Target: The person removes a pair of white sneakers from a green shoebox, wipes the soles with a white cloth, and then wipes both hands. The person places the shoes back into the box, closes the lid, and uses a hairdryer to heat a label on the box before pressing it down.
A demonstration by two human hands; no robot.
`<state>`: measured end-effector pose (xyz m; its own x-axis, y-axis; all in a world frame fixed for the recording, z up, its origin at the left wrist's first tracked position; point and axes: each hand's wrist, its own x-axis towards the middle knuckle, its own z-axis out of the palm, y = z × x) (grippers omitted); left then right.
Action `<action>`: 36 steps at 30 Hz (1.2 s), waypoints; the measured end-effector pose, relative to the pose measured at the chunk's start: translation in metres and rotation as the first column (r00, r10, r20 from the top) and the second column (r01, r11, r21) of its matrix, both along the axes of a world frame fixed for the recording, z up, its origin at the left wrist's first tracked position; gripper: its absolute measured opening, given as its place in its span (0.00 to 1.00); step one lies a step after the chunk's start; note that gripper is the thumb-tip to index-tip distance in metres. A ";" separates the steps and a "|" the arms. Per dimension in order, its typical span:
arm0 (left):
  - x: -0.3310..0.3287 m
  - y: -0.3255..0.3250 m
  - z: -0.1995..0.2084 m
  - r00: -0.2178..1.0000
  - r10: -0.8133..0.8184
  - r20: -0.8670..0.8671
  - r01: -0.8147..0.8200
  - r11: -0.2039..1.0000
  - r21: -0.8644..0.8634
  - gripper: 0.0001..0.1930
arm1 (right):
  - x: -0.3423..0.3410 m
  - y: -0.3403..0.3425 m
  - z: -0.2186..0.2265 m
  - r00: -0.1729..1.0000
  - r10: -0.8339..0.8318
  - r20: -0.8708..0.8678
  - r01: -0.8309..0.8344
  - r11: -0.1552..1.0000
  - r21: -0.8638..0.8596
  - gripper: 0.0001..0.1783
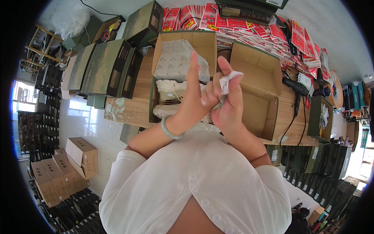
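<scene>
My right hand (pixel 230 107) is closed on a crumpled white tissue (pixel 230 80), which sticks out between thumb and fingers. Against it rests my left hand (pixel 191 91), palm turned inward, with a digit stretched upward; a pale green bangle circles that wrist. Some fingers overlap where the hands meet, so part of them is hidden. Beneath my left hand an open green shoebox (pixel 152 102) holds a pair of cream lace-up shoes (pixel 168 89). Patterned wrapping paper (pixel 177 58) lies folded back against its lid. To the right, behind my right hand, stands another open shoebox (pixel 257 111), showing bare brown cardboard inside.
Stacked green shoeboxes (pixel 105 68) stand left on the wooden table (pixel 294 113). Red printed packets (pixel 230 24) pile along the back. A black hair dryer (pixel 297 86) with a trailing cord lies right, near a small open box (pixel 321 119). Brown cartons (pixel 64 169) stand on the floor.
</scene>
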<state>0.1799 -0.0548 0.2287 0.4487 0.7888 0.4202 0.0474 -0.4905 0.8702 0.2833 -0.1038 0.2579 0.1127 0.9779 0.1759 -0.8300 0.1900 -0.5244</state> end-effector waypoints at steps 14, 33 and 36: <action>0.009 0.023 -0.017 0.858 0.469 -0.210 -0.066 0.505 0.861 0.51 | 0.014 0.045 -0.032 0.997 -0.047 -0.057 -0.003 0.746 -0.666 0.17; -0.019 0.005 0.033 0.891 -0.087 0.446 0.115 0.993 -0.037 0.55 | 0.048 0.017 -0.005 0.928 0.223 -0.300 -0.218 0.975 0.051 0.30; -0.025 0.000 0.051 0.670 -0.249 0.699 0.585 0.757 -0.291 0.49 | 0.037 0.010 0.004 0.957 0.175 -0.229 -0.174 0.984 0.027 0.32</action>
